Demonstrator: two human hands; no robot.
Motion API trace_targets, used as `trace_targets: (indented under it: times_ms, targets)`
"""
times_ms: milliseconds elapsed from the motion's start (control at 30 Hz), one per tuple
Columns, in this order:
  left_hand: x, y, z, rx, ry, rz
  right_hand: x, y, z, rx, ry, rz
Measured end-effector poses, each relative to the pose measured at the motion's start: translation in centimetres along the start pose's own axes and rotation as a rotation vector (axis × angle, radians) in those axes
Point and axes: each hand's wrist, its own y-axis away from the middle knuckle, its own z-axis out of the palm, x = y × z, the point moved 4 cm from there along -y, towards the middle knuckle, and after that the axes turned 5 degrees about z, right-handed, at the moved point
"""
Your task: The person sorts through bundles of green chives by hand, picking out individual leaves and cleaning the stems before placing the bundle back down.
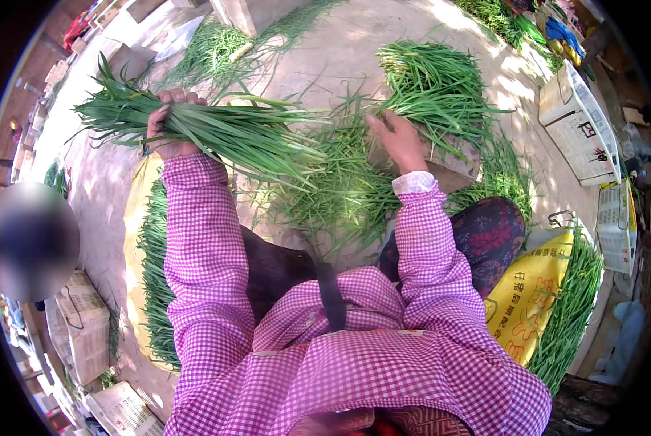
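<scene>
My left hand point(174, 122) is closed around a bunch of long green leafy stalks, likely garlic chives point(243, 133), held sideways with the pale ends pointing right. My right hand point(397, 140) is apart from that bunch, its thumb and fingers spread, with nothing seen between them. Just beyond it, a pile of green stalks point(437, 82) lies on a low block point(450, 169), and some leaves hang over its edge. Loose green leaves point(341, 180) are strewn over the ground below and between the hands.
A yellow sack with upright greens point(159, 272) stands at my left, another yellow printed sack point(527, 294) at my right. White plastic crates stand at the right point(578, 125) and lower left point(88, 332). More cut leaves point(211, 54) lie farther off. A person, blurred, is at the far left point(29, 242).
</scene>
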Motion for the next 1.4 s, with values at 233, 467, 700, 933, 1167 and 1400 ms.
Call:
trace_targets:
  times_ms: [233,467,700,933,1167,1400]
  targets:
    - [-5.4,1.5,4.3,-0.062,-0.088,-0.137,-8.8,3.6,3.6,-0.148,-0.304,-0.524]
    - [-3.4,0.9,3.3,-0.081,-0.056,-0.077,-3.3,0.9,0.5,-0.301,-1.537,0.011]
    - [-1.6,0.3,2.5,-0.162,0.009,-0.097,-2.3,1.1,-0.7,0.265,0.326,-0.304]
    - [-3.1,0.8,3.3,-0.253,0.000,-0.159,-7.0,3.4,3.6,-0.457,-0.334,-0.180]
    - [-1.8,0.4,2.7,-0.218,-0.001,-0.108,-2.5,0.8,1.8,-0.214,-0.709,-0.013]
    - [-3.0,0.6,3.3,-0.308,0.057,-0.160,-6.6,3.3,3.8,-0.413,-0.439,-0.067]
